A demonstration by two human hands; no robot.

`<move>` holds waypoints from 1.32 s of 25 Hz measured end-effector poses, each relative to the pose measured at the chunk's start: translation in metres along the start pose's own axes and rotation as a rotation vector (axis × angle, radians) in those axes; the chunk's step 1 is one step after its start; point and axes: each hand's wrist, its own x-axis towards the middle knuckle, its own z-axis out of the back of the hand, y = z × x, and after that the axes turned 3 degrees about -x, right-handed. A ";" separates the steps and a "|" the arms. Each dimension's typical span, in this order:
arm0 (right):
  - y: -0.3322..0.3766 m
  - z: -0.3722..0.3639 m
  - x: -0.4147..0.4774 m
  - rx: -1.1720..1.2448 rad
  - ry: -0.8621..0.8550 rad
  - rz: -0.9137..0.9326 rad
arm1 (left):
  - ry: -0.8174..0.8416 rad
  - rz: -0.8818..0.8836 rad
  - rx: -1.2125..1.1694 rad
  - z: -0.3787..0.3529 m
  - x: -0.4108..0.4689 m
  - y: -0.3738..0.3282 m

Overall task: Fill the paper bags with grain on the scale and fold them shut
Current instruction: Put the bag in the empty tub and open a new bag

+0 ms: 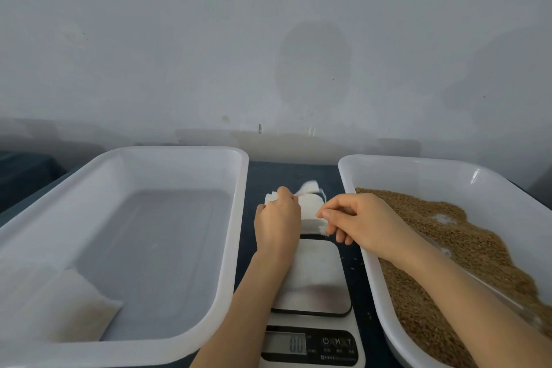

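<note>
A stack of flat white paper bags [310, 212] lies on the dark table just behind the scale [316, 275]. My left hand [277, 221] rests on the stack's left side and pinches the blurred top bag [310, 187], lifting its edge. My right hand [358, 218] pinches the stack's near right corner. The scale's steel platter is bare and its display [286, 344] is lit. Brown grain [448, 248] fills the white tray [388, 164] on the right. A filled, folded white bag [59, 305] lies in the near left corner of the left white tray [179, 152].
A grey wall [268, 39] stands right behind the table. The two trays flank a narrow strip of dark tabletop [286, 173] holding the scale and bags. A few stray grains lie on the table beside the scale.
</note>
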 end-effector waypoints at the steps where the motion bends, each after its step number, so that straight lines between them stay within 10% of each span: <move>1: 0.000 0.000 0.000 0.012 -0.007 0.000 | -0.036 0.111 -0.169 0.003 -0.002 -0.002; 10: 0.000 0.001 0.003 0.164 -0.280 -0.025 | 0.101 0.342 -1.209 0.028 -0.056 -0.007; 18: 0.006 0.005 -0.004 0.237 -0.367 0.070 | 0.176 0.347 -1.571 0.050 -0.060 -0.016; 24: 0.008 0.001 -0.005 -0.001 -0.382 0.181 | 0.076 0.168 -1.030 0.050 -0.063 -0.011; 33: 0.008 -0.002 -0.006 -0.237 -0.488 0.214 | 0.190 0.228 -1.016 0.049 -0.066 -0.011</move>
